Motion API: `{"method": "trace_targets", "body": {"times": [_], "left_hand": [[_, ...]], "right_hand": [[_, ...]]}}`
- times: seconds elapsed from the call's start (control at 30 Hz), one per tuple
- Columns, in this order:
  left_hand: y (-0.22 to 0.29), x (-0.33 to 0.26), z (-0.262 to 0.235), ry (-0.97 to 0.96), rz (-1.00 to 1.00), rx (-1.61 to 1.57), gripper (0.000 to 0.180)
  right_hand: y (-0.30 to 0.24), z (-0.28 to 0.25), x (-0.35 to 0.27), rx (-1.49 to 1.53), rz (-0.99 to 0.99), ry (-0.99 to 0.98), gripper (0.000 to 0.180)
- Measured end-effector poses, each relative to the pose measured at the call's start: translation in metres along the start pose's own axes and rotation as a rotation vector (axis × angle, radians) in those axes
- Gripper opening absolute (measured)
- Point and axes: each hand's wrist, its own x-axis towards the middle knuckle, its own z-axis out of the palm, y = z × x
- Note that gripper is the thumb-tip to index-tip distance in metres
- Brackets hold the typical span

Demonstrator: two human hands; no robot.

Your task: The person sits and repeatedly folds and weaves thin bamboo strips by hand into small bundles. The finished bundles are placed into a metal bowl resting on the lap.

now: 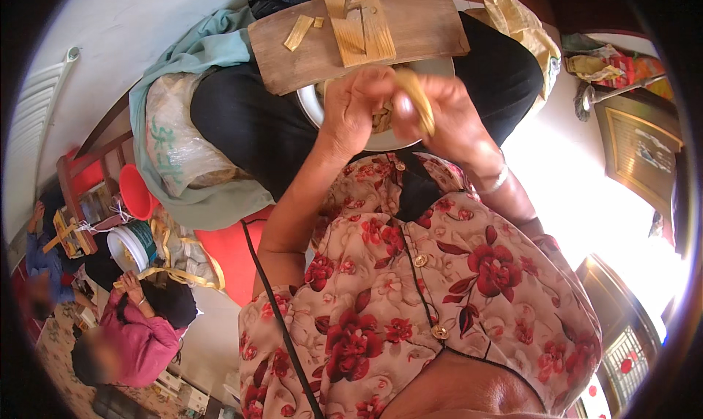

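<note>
A curved, flat yellow strip (418,101), possibly plant fibre, is held in my right hand (455,119), between the thumb and the fingers. Close beside it, my left hand (356,110) has its fingers bent and pressed together; whether they also pinch the strip's end is hidden. Both hands are raised over a white bowl (311,110) in my lap, with tan pieces partly visible inside. Beyond them a wooden board (428,35) lies across my knees. It carries a slotted wooden block (377,27) and a small loose wooden piece (299,32).
A teal cloth (220,203) and a clear plastic bag (187,133) lie by my left leg. At the lower left, a person in pink (143,346) handles a long yellow strip near a white bucket (126,249) and a red basin (137,192). A paper sack (523,24) stands at the far right.
</note>
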Motion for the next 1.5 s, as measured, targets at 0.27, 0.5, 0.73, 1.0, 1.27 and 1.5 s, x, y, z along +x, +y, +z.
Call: {"method": "trace_targets", "body": {"times": [0.27,0.5,0.73,1.0,1.27,1.5], "left_hand": [[-0.026,0.000,0.010,-0.061,-0.421,-0.550,0.025],[-0.057,0.000,-0.005,0.002,-0.229,0.181,0.008],[-0.069,-0.016,-0.002,0.125,0.508,1.026,0.021],[-0.051,-0.013,0.005,0.076,0.360,0.599,0.027],[-0.066,0.012,0.001,0.156,0.028,0.666,0.021],[-0.057,-0.037,-0.014,0.051,-0.243,0.148,0.016]], "right_hand": [[0.053,-0.035,0.042,-1.173,-0.396,0.452,0.008],[0.058,-0.052,0.040,-1.410,-0.441,0.414,0.015],[0.097,-0.061,0.024,-0.210,0.217,0.157,0.038],[0.100,-0.053,0.026,0.111,0.095,0.207,0.020],[0.075,-0.038,0.031,-0.826,-0.513,0.419,0.010],[0.077,-0.057,0.035,-0.495,-0.367,0.472,0.010]]}}
